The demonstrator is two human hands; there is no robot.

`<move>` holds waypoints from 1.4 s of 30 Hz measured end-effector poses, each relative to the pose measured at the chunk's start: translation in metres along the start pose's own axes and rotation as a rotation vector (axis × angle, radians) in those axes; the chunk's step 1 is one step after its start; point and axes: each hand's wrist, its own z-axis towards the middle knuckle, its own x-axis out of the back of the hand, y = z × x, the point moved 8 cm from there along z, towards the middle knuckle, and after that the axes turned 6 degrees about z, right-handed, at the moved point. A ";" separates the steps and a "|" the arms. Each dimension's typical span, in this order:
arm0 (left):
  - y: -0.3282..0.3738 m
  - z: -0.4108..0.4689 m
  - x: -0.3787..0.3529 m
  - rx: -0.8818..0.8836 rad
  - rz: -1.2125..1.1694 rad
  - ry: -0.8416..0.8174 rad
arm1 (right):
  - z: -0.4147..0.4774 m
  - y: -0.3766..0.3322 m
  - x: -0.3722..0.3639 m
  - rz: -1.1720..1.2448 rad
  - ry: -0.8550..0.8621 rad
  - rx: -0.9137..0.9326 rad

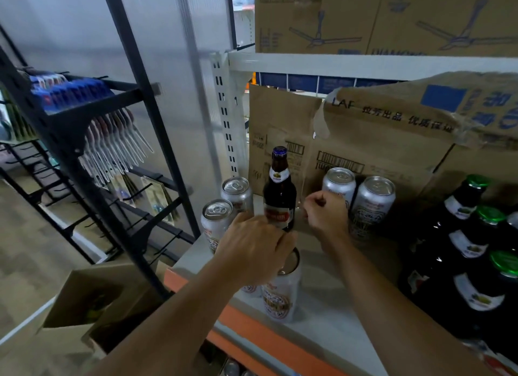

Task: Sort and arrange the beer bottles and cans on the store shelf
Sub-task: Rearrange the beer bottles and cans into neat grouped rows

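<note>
The shelf [322,305] is a smooth pale board with an orange front edge, and creased brown cardboard boxes [364,140] line its back edge. The cans [374,201] are shiny silver cylinders with red and white print and ring-pull tops. The brown bottle [280,193] is glossy dark glass, slim at the neck, with a blue cap and a red label. At the shelf's right edge stand dark bottles [459,207] with white labels and ridged green caps. Your left hand [252,249] reaches in palm down, fingers curled over the rim of the front can [280,294], grasping it from above near the front edge. Your right hand [328,213] is raised just right of the brown bottle, fingers curled toward the palm in front of a back can; whether it holds anything cannot be told. You have six cans: two near the left edge, two at the back against the boxes, the front can, and one half hidden beside it under your hand. One brown bottle stands mid-shelf; three green caps show.
</note>
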 end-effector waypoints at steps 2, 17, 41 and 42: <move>0.001 -0.003 0.003 0.006 -0.042 0.036 | 0.004 -0.003 0.003 0.002 0.002 0.014; 0.000 0.004 -0.007 0.056 0.015 -0.124 | 0.028 -0.041 -0.018 0.003 -0.129 0.034; -0.001 0.016 -0.001 0.017 -0.091 -0.040 | 0.043 -0.060 -0.060 -0.164 -0.280 0.098; 0.000 0.017 -0.001 0.015 -0.092 -0.041 | 0.042 -0.066 -0.055 -0.148 -0.264 0.116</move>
